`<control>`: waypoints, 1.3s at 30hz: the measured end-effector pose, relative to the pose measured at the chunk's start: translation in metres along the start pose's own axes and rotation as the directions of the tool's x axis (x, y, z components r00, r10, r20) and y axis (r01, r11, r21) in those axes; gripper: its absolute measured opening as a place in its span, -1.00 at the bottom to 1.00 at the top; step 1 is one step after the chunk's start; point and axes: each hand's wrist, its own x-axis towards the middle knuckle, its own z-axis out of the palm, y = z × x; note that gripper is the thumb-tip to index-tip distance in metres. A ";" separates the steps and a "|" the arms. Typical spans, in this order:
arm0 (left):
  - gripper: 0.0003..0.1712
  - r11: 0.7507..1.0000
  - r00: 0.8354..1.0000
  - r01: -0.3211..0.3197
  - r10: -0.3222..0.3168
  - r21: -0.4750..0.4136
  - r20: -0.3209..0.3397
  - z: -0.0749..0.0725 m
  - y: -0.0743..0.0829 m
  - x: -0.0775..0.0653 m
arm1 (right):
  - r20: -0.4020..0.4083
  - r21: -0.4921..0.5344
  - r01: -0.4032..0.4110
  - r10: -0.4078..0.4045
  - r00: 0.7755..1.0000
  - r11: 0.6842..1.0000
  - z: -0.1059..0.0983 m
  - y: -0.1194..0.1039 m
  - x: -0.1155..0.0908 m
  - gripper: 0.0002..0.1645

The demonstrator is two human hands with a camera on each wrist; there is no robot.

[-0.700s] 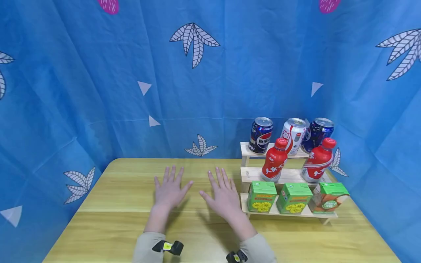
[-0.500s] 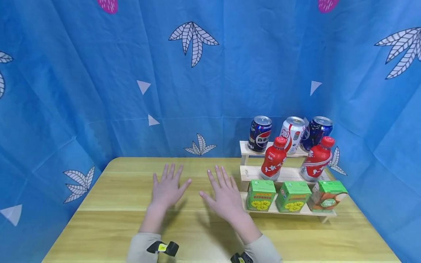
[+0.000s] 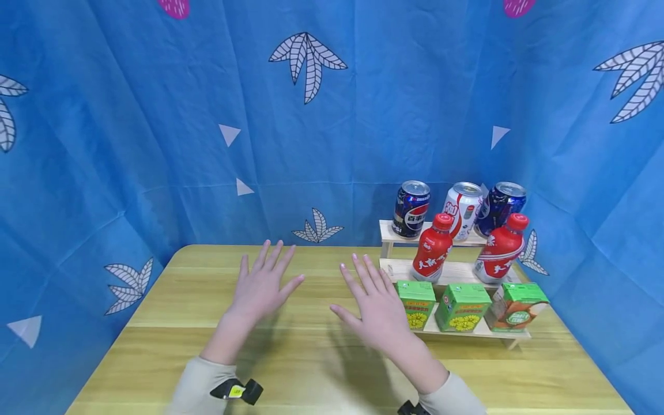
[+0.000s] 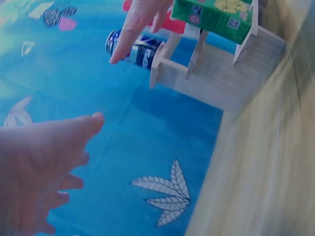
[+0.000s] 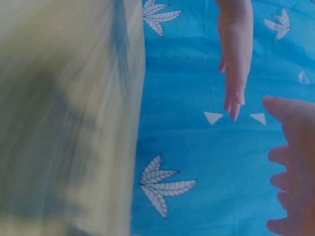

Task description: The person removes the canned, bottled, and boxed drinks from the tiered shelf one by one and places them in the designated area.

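Above the left part of the table my left hand [image 3: 261,288] hangs with straight, spread fingers and holds nothing. My right hand [image 3: 378,311] is likewise spread and empty, raised over the table beside the stepped wooden rack [image 3: 433,328]. In the head view it covers part of the nearest green drink carton [image 3: 417,302]. Another green carton [image 3: 463,308] and a green-and-brown carton [image 3: 517,308] stand on the lowest step. Two red-capped bottles, a left bottle [image 3: 432,249] and a right bottle [image 3: 501,249], occupy the middle step. The wrist views show both hands apart from everything.
On the top step stand a dark blue Pepsi can [image 3: 411,210], a white-and-red can [image 3: 463,210] and a second blue can [image 3: 500,207]. A blue patterned curtain [image 3: 311,144] hangs behind and beside the wooden table [image 3: 306,369].
Both hands have lifted off toward the camera and drifted apart, the right one moving rightward until it overlaps the rack's left end. The cans, bottles and cartons have stayed in place.
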 end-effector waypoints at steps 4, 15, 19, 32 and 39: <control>-0.17 0.998 0.999 -0.049 0.050 0.037 -0.022 -0.011 0.006 0.001 | -0.015 -0.015 0.016 -0.016 1.000 1.000 -0.013 0.008 -0.006 -0.04; -0.22 0.969 0.967 -0.193 0.214 0.153 -0.141 -0.035 0.020 0.009 | -0.085 -0.082 0.025 -0.032 0.996 0.996 -0.039 0.043 -0.024 -0.01; -0.25 0.952 0.943 -0.241 0.276 0.187 -0.189 -0.040 0.026 0.015 | -0.131 -0.089 0.033 -0.044 0.990 0.996 -0.048 0.056 -0.032 -0.05; -0.34 0.898 0.817 -0.386 0.440 0.212 -0.374 -0.038 0.052 0.041 | -0.181 -0.154 -0.005 -0.023 0.983 0.988 -0.074 0.095 -0.064 -0.03; -0.37 0.908 0.808 -0.388 0.417 0.158 -0.417 -0.036 0.068 0.062 | -0.245 -0.151 -0.003 -0.035 0.969 0.988 -0.080 0.115 -0.083 -0.07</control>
